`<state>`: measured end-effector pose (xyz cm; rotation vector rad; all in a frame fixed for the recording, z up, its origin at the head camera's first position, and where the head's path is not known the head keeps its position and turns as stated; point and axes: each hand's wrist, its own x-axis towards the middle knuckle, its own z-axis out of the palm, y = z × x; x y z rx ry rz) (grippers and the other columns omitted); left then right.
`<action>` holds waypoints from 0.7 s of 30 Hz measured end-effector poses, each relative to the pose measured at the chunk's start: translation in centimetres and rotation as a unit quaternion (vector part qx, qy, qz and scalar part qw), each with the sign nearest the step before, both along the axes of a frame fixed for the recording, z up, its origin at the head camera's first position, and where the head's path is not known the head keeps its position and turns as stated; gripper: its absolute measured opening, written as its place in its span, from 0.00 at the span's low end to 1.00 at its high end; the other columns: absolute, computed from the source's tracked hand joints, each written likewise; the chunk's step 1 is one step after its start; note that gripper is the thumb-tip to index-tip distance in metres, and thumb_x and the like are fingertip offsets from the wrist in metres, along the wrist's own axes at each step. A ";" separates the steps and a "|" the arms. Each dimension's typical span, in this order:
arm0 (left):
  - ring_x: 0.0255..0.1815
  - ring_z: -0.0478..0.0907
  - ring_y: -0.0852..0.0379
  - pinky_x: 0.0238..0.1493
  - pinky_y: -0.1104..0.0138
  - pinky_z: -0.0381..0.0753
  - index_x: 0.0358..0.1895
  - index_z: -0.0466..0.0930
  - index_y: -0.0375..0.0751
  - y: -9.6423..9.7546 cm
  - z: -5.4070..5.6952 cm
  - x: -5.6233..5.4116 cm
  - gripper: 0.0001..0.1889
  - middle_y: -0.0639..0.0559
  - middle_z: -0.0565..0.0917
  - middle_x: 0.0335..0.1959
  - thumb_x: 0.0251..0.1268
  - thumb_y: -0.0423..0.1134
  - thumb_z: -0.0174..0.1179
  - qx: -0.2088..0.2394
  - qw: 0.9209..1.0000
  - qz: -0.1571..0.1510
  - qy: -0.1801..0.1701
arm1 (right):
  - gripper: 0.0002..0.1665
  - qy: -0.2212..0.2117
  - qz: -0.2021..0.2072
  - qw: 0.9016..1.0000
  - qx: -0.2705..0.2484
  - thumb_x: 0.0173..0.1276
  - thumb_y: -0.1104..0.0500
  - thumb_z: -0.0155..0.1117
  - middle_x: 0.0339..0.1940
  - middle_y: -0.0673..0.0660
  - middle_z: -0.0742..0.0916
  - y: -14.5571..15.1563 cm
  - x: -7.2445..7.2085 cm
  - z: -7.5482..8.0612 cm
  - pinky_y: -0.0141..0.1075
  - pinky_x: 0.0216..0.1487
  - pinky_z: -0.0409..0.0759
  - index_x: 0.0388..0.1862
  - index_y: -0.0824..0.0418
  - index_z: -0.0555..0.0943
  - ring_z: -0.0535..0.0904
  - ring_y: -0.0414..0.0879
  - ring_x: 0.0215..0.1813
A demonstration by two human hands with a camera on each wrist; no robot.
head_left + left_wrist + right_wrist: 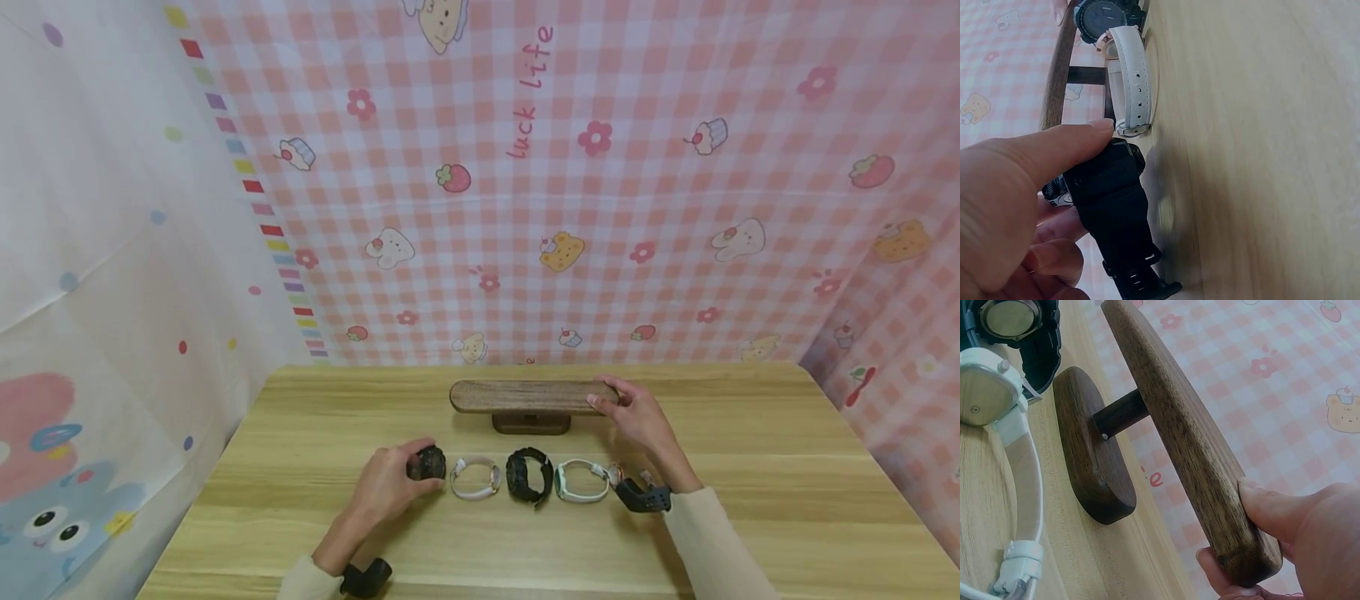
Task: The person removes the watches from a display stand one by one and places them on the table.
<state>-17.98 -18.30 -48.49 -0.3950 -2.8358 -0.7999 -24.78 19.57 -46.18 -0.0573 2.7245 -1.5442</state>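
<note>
My left hand (pixel 390 479) pinches a black wristwatch (pixel 1110 194) at the left end of a row of watches, thumb on one side and fingers on the other. My right hand (pixel 637 414) grips the right end of a dark wooden T-shaped watch stand (pixel 525 396), thumb on one face, fingers beneath. Its base (pixel 1094 450) is on the tabletop. Between the hands lie a white-strapped watch (pixel 474 496), another black watch (pixel 519 477) and a white watch (pixel 581 497). A rose-gold-edged watch (pixel 616 474) at the row's right end is partly hidden by my right wrist.
Everything rests on a light wooden table (pixel 480 550). A pink checked cloth (pixel 480 208) hangs along its back edge, and a white printed cloth (pixel 112 250) along the left side. Black wrist mounts (pixel 366 577) are on both forearms.
</note>
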 end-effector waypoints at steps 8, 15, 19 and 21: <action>0.32 0.83 0.57 0.37 0.59 0.82 0.54 0.84 0.40 0.1 -0.1 0.1 0.31 0.52 0.86 0.29 0.42 0.44 0.80 -0.003 1.000 -0.008 -0.008 | 0.31 0.005 0.001 1.000 0.004 0.70 0.50 0.65 0.40 0.62 0.86 0.0 0.0 0.0 0.36 0.28 0.71 0.68 0.62 0.74 0.76 0.49 0.32; 0.34 0.83 0.56 0.39 0.58 0.83 0.56 0.83 0.40 0.2 -0.3 0.0 0.32 0.51 0.87 0.30 0.44 0.47 0.79 0.003 1.000 -0.012 -0.022 | 0.32 0.009 0.001 1.000 0.012 0.71 0.48 0.65 0.31 0.57 0.82 0.0 0.2 0.1 0.35 0.28 0.71 0.69 0.61 0.74 0.72 0.45 0.29; 0.33 0.83 0.58 0.39 0.59 0.83 0.58 0.82 0.40 0.3 -0.3 0.0 0.34 0.51 0.87 0.31 0.44 0.48 0.79 0.003 0.999 -0.013 -0.030 | 0.32 0.009 0.000 1.000 0.016 0.71 0.48 0.64 0.31 0.56 0.81 0.1 0.3 0.1 0.36 0.29 0.72 0.69 0.61 0.73 0.72 0.45 0.30; 0.33 0.82 0.58 0.38 0.59 0.82 0.58 0.82 0.40 0.4 -0.4 0.1 0.34 0.51 0.87 0.31 0.44 0.48 0.79 0.003 0.999 -0.012 -0.030 | 0.32 0.007 -0.001 1.000 0.020 0.71 0.48 0.64 0.31 0.56 0.81 0.1 0.3 0.0 0.36 0.30 0.72 0.70 0.61 0.73 0.72 0.45 0.30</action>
